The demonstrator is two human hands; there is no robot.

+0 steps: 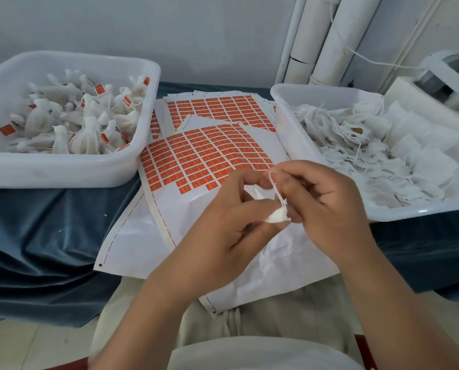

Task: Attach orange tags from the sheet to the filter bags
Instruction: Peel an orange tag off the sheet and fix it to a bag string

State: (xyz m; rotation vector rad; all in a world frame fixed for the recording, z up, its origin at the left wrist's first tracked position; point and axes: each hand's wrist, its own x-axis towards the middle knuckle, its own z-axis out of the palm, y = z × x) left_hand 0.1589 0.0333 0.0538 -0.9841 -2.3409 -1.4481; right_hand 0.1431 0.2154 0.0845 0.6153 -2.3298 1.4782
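Both grips are busy here: left hand (pixel 223 225) is clenching a little filter bag (pixel 277 216) over the tag sheet (pixel 204 156), right hand (pixel 327 206) is pinching its string (pixel 275 186) just above.

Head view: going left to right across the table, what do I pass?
Left tub of tagged bags → sheets of orange tags → right tub of untagged bags. The left hand and right hand, gripping the held bag, overlap the sheets, so I leave them out.
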